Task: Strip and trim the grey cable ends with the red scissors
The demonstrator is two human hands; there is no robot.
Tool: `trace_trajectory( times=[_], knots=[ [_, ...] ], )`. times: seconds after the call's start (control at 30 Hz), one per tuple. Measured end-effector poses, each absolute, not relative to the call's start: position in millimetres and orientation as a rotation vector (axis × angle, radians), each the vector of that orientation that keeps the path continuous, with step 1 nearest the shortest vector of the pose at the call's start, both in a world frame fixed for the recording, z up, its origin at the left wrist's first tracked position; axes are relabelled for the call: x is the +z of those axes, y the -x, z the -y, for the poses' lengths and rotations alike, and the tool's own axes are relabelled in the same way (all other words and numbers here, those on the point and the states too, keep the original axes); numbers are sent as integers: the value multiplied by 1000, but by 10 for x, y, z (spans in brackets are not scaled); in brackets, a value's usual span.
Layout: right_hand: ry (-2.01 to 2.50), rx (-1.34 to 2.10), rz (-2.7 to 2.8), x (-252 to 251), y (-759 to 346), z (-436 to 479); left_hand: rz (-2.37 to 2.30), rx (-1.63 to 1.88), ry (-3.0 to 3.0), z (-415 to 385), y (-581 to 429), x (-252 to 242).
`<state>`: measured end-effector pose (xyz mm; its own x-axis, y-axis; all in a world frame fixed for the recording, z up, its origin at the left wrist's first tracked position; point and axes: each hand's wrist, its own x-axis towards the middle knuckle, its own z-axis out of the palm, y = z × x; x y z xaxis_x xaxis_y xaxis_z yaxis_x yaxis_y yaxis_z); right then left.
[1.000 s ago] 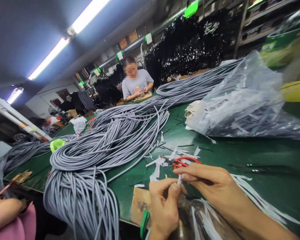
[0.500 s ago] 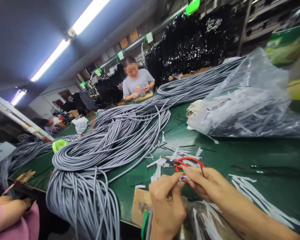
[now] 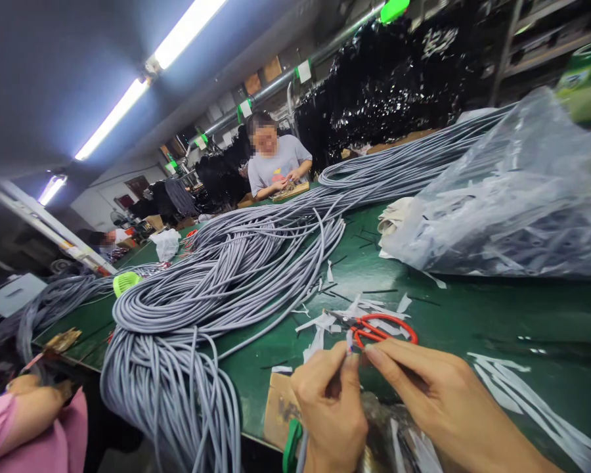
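Note:
My left hand (image 3: 331, 407) and my right hand (image 3: 423, 387) meet near the front edge of the green table (image 3: 453, 309). Both pinch the thin tip of a grey cable end (image 3: 349, 341) that sticks up between the fingertips. The cable itself runs down behind my left wrist and is mostly hidden. Red-handled scissors (image 3: 379, 328) lie just beyond my fingers among white paper strips (image 3: 320, 325).
A big pile of grey cables (image 3: 217, 289) covers the left half of the table. A clear plastic bag of scraps (image 3: 517, 203) lies at right. A person in a grey shirt (image 3: 276, 161) works at the far side. A pink-sleeved arm (image 3: 34, 420) rests at the lower left.
My hands have turned the cable tip upright between the fingertips and the right hand has shifted slightly right. The view has drifted a little to the left.

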<state>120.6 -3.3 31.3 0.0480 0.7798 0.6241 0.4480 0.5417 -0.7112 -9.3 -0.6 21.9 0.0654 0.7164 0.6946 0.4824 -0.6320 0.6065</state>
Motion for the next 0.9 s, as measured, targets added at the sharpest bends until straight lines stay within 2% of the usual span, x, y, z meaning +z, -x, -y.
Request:
trace_trajectory(
  times=[0.23, 0.43, 0.63, 0.9],
  knots=[
    [1163, 602, 1466, 275, -1178, -9, -1198, 1484, -2249, 5, 82, 263],
    [1199, 710, 946, 396, -1410, -116, -1138, 1421, -2138, 19, 125, 201],
    [1006, 457, 1562, 396, -1354, 0, -1168, 1344, -1681, -6, 166, 105],
    [1187, 335, 1527, 319, -1334, -42, -1164, 1352, -1922, -7, 108, 191]
  ],
)
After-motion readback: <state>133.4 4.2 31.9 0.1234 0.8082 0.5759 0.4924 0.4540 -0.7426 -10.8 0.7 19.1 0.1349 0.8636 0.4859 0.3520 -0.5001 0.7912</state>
